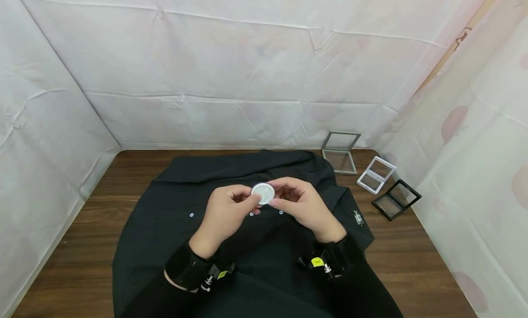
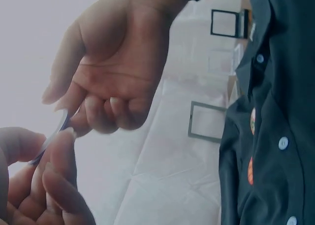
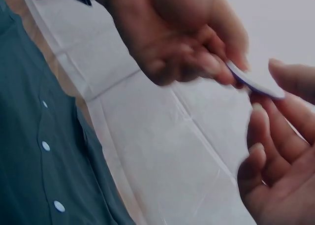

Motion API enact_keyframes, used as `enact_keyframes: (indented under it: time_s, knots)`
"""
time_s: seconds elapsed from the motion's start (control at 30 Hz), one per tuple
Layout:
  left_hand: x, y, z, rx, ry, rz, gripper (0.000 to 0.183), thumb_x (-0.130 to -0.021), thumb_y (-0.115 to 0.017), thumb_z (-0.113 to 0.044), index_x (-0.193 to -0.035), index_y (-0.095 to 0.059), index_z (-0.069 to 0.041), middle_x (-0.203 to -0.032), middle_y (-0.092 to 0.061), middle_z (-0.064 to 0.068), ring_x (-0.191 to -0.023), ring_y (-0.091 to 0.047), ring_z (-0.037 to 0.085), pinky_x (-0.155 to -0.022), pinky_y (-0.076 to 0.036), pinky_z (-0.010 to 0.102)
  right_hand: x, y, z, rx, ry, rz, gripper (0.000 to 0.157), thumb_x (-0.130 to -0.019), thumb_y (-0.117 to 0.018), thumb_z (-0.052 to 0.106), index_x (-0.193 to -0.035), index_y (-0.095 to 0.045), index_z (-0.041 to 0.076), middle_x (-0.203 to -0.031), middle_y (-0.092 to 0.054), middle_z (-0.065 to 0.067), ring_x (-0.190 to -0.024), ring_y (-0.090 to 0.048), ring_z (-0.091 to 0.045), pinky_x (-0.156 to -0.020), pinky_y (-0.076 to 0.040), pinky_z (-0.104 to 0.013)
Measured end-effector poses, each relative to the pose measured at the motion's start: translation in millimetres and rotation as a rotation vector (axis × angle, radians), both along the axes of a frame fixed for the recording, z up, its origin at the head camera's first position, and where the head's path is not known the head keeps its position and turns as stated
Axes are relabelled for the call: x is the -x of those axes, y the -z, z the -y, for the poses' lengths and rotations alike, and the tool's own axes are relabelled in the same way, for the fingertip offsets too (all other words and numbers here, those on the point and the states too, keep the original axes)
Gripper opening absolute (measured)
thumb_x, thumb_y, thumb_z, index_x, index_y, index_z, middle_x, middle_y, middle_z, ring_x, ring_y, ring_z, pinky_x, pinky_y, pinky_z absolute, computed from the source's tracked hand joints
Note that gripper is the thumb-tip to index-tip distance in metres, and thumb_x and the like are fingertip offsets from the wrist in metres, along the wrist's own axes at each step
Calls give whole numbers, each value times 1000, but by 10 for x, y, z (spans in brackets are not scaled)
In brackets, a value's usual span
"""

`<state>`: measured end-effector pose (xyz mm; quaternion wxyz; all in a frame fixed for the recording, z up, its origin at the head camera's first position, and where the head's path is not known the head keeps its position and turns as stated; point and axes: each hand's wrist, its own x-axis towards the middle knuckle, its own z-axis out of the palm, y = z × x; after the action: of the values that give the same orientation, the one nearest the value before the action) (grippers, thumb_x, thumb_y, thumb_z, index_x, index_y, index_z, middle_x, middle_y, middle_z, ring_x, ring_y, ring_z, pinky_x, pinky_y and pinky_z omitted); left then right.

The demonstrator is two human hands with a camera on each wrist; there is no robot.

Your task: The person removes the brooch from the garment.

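A round pin badge (image 1: 263, 193) is held above the shirt, its pale back turned up and a purple rim showing in the right wrist view. My left hand (image 1: 229, 209) pinches its left edge between thumb and fingers. On the opposite edge, my right hand (image 1: 300, 205) pinches it too. Beneath both hands a dark button-up shirt (image 1: 165, 235) lies spread out, with small white buttons (image 2: 283, 143) along it. Two orange-toned round badges (image 2: 250, 171) show on the shirt in the left wrist view. The held badge's front is hidden in the head view.
At the table's right stand an open grey frame case (image 1: 340, 161), an open white one (image 1: 376, 175) and an open black one (image 1: 396, 200). A small shiny item (image 1: 358, 218) lies on the shirt's right part. Pale cloth walls (image 1: 247, 70) border the wooden table (image 1: 82, 258).
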<state>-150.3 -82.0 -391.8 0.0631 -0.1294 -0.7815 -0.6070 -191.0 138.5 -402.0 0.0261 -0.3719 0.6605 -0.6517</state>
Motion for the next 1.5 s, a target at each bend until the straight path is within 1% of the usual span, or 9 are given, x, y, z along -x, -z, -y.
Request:
enact_keyframes:
  time_s: [0.13, 0.27, 0.43, 0.53, 0.63, 0.73, 0.97, 1.17, 1.5]
  knots:
    - [-42, 87, -74, -112, -27, -46, 8, -96, -75, -12, -93, -80, -7, -76, -75, 1, -68, -73, 19, -60, -57, 28, -88, 54, 97, 11, 129, -64, 29, -93, -75, -1, -121, -68, -4, -104, -70, -7, -82, -60, -18, -70, -52, -27]
    - [-99, 142, -123, -173, -44, -100, 6, -96, -76, -11, -98, -78, -7, -78, -75, 1, -70, -74, 20, -65, -61, 32, -148, 70, 156, 17, 197, -97, 25, -92, -75, -2, -117, -70, -1, -98, -68, -10, -80, -59, -19, -70, -52, -29]
    - [-124, 177, -151, -183, -56, -193, 9, -99, -71, -11, -99, -78, -5, -81, -76, 0, -71, -74, 19, -66, -61, 33, -194, 47, 174, 29, 224, -129, 20, -93, -74, -2, -112, -72, 1, -95, -67, -10, -79, -60, -19, -70, -53, -29]
    - [-126, 193, -156, -178, -63, -277, 14, -102, -67, -10, -98, -79, -5, -82, -76, 0, -70, -74, 20, -65, -61, 32, -214, 21, 174, 35, 232, -133, 18, -93, -74, -2, -111, -73, 2, -94, -66, -10, -79, -60, -20, -70, -53, -30]
    - [-124, 190, -153, -155, -66, -357, 15, -102, -65, -5, -96, -80, -6, -82, -76, -1, -68, -72, 19, -62, -58, 28, -233, 6, 173, 41, 235, -130, 17, -93, -73, -3, -109, -73, 2, -92, -64, -10, -78, -59, -20, -68, -53, -31]
    - [-121, 171, -147, -143, -57, -402, 14, -100, -67, -2, -97, -80, -6, -83, -76, 0, -67, -70, 17, -59, -54, 27, -246, -3, 175, 52, 232, -124, 15, -94, -72, -4, -108, -73, 0, -91, -63, -10, -77, -58, -20, -66, -52, -31]
    - [-121, 165, -150, -123, -50, -428, 14, -97, -68, 3, -100, -80, -5, -84, -76, 1, -69, -69, 14, -56, -55, 31, -261, -22, 169, 70, 219, -108, 12, -94, -72, -3, -106, -72, -1, -91, -61, -11, -74, -58, -20, -65, -52, -32]
    - [-128, 151, -157, -126, -42, -439, 14, -97, -68, 3, -100, -80, -5, -83, -76, 1, -68, -69, 15, -57, -54, 29, -287, -40, 168, 94, 212, -95, 11, -95, -71, -3, -105, -71, -4, -91, -60, -10, -74, -60, -18, -65, -53, -29]
    - [-153, 163, -190, -164, -27, -441, 14, -96, -69, 5, -100, -80, -2, -83, -76, 3, -72, -72, 17, -64, -57, 26, -325, -53, 182, 151, 207, 26, 12, -94, -69, -7, -105, -69, -11, -93, -62, -6, -77, -61, -16, -69, -55, -27]
